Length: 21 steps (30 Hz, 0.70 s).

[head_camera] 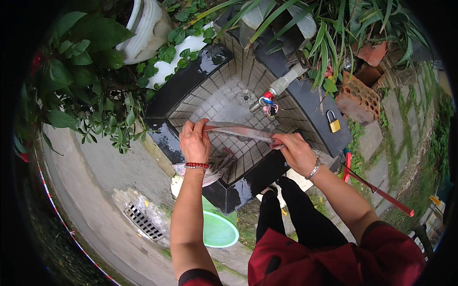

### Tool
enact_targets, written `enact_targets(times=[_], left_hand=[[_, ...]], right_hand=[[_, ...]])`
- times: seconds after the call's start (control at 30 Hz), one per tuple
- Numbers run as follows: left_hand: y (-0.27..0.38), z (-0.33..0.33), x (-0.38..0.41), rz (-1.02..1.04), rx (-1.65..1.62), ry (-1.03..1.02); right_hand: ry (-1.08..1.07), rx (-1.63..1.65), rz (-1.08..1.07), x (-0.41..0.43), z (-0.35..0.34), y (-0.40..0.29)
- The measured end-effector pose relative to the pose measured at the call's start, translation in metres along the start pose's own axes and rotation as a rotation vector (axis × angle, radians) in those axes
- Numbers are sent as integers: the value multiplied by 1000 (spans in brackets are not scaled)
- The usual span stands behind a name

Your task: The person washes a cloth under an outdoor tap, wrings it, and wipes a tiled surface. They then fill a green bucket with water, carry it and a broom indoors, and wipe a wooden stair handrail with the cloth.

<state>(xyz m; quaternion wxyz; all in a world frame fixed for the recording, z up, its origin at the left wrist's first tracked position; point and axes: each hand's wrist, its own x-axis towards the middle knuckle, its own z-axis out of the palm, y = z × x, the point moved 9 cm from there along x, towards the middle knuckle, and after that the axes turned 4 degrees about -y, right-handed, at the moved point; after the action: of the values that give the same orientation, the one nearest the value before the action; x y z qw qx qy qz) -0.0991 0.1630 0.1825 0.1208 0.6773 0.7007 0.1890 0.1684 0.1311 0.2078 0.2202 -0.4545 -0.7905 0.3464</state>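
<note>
A wet, pinkish-grey cloth (239, 131) is stretched between my two hands above a tiled outdoor sink (225, 46) with a black stone rim. My left hand (195, 141) pinches its left end, and my right hand (295, 152) grips the bunched right end. Below the cloth, the sink floor looks wet, with a round drain (246, 97) near the far corner. A tap (263, 102) with a ring of keys and tags hanging on it reaches over the basin. Another cloth (218, 164) lies crumpled over the near-left rim, partly hidden by my left arm.
A brass padlock (334, 122) lies on the right rim. A green plastic basket or bucket (220, 228) stands below the near corner. Perforated brick (359, 94) sits to the right, near a red-handled tool (379, 191). A white pot (148, 34) and leafy plants crowd the far left.
</note>
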Motion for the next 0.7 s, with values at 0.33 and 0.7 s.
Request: enact_targets(times=[0.33, 0.7], left_hand=[[-4, 62, 96, -677, -764, -160], [-7, 107, 105, -922, -1753, -68]], right_hand=[[322, -231, 96, -2, -20, -5], [217, 58, 478, -11, 12, 51]])
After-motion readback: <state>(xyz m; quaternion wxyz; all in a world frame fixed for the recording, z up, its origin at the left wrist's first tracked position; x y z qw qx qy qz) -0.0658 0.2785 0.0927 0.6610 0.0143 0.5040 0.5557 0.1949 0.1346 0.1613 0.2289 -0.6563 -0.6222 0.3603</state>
